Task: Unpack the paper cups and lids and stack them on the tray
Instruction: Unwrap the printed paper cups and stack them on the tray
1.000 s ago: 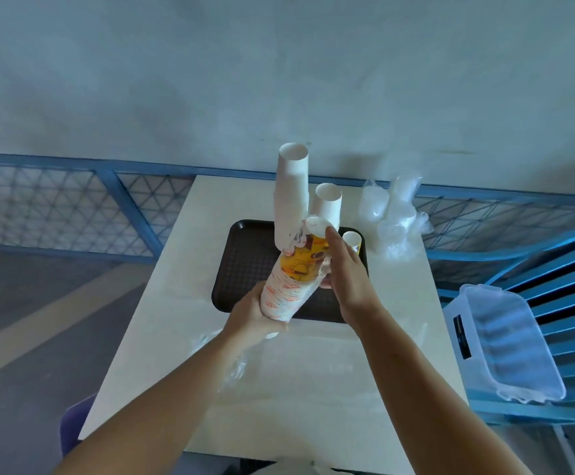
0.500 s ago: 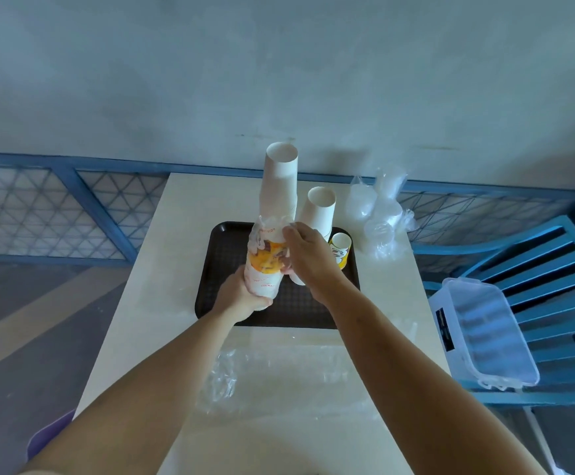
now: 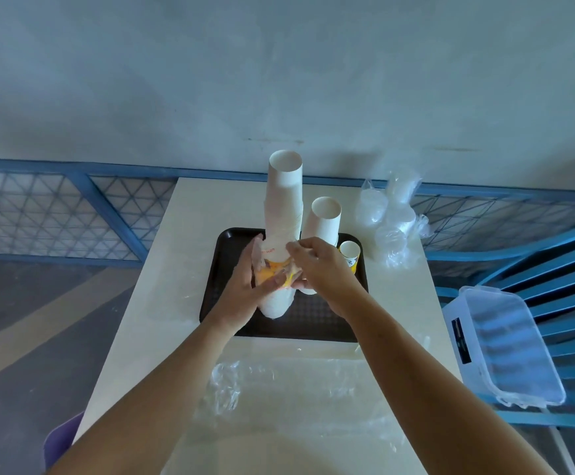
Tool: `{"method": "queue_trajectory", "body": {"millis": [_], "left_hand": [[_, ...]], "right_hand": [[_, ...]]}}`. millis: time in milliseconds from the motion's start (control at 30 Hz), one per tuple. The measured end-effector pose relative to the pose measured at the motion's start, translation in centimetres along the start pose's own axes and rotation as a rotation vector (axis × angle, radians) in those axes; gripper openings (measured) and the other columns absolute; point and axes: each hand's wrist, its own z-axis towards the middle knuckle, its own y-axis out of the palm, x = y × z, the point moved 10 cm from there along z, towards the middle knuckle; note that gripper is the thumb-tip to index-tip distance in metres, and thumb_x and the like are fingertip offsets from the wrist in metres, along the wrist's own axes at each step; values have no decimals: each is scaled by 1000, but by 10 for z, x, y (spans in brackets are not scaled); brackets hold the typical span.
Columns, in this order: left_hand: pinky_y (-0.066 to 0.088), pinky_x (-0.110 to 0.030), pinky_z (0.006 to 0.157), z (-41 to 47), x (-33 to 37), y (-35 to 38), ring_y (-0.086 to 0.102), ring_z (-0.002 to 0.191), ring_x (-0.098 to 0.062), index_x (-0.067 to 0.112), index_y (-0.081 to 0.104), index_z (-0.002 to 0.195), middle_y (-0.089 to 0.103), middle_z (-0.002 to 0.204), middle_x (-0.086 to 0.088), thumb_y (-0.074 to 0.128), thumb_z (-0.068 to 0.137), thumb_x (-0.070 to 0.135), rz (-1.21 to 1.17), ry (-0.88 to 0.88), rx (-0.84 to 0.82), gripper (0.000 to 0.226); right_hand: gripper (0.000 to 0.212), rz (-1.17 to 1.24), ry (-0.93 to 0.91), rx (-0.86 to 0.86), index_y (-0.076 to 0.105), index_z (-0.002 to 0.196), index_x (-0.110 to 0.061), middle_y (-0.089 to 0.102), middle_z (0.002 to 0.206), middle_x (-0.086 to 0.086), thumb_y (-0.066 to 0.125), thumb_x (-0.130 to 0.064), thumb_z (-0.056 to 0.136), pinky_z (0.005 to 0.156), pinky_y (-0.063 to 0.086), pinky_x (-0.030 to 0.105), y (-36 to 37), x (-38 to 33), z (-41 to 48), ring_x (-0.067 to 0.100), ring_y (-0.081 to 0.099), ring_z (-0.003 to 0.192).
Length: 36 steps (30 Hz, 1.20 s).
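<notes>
A dark brown tray (image 3: 317, 320) lies on the pale table (image 3: 176, 269). On it stand a tall stack of white paper cups (image 3: 284, 200), a shorter white stack (image 3: 324, 217) and a small yellow-printed cup (image 3: 350, 255). In front of the tall stack, a yellow-printed cup stack in clear wrapper (image 3: 277, 299) stands with its base on the tray. My left hand (image 3: 252, 286) holds its left side, thumb across the front. My right hand (image 3: 320, 265) pinches the wrapper at its top. Bagged clear lids (image 3: 389, 228) lie right of the tray.
Crumpled clear plastic wrap (image 3: 231, 389) lies on the table's near half. A clear plastic box (image 3: 505, 344) sits on a blue slatted chair (image 3: 560, 262) to the right. A blue mesh railing (image 3: 56, 207) and a wall stand behind the table.
The wrapped printed stack went from tilted in the air to upright on the tray before the tall stack. Both hands moved forward with it, and my right hand shifted to the wrapper's top.
</notes>
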Motion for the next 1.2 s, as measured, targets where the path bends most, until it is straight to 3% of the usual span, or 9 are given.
{"method": "queue_trajectory", "body": {"millis": [133,333,433,567,700,800,1033,1133,1200], "left_hand": [[47,-13,93,2,15,-2,66,116,3,25,56,140,73,121,17,51,110,35,52,-71,77,32],[46,-26,76,6,17,-25,63,94,-9,14,69,114,70,101,1,42,109,36,414,-299,222,36],[40,-34,66,16,39,-29,58,82,-23,1,67,99,68,90,-11,40,110,30,668,-264,184,41],[45,-29,73,25,59,-31,65,85,-25,7,69,94,70,90,-9,46,111,28,851,-215,167,36],[34,-20,57,26,78,-32,59,72,-18,9,70,87,67,83,-8,56,107,24,946,-139,183,29],[39,-21,67,26,96,-32,65,81,-22,7,81,104,76,94,-12,65,102,19,997,-30,233,21],[56,-27,83,18,108,-38,73,91,-19,12,83,105,80,101,-3,80,91,18,843,107,343,15],[52,-23,85,20,87,-43,69,101,-11,19,77,119,76,112,6,74,96,39,738,-63,280,30],[54,-33,100,19,59,-41,68,113,-11,27,72,128,74,124,11,67,96,55,603,-213,125,43]], "right_hand": [[35,12,15,-65,67,121,-16,73,103,3,60,-45,103,82,65,40,5,2,0,18,75,82],[17,-65,-28,-71,71,101,-15,76,88,6,68,-31,98,82,64,39,2,-15,10,19,76,73],[10,-193,-83,-28,70,87,-16,74,78,4,68,-23,94,72,59,32,-4,-31,12,14,71,65],[10,-229,-118,-31,70,91,-7,76,76,12,70,-17,91,78,65,41,-5,-46,16,24,76,67],[16,-349,-208,6,66,85,-6,71,81,11,74,-19,87,66,61,38,-6,-64,17,26,69,70],[15,-401,-274,30,61,81,-15,59,79,-3,75,-19,86,58,48,24,-3,-74,16,17,58,70],[25,-317,-216,0,67,91,-16,66,82,-1,79,-37,85,63,52,28,-6,-64,16,18,65,74],[30,-203,-161,-104,69,93,-21,68,79,-3,71,-50,92,59,47,24,-7,-53,3,14,62,66],[33,-31,-95,-234,71,104,-18,70,89,2,66,-50,97,68,52,29,-4,-40,-5,16,63,73]]}}
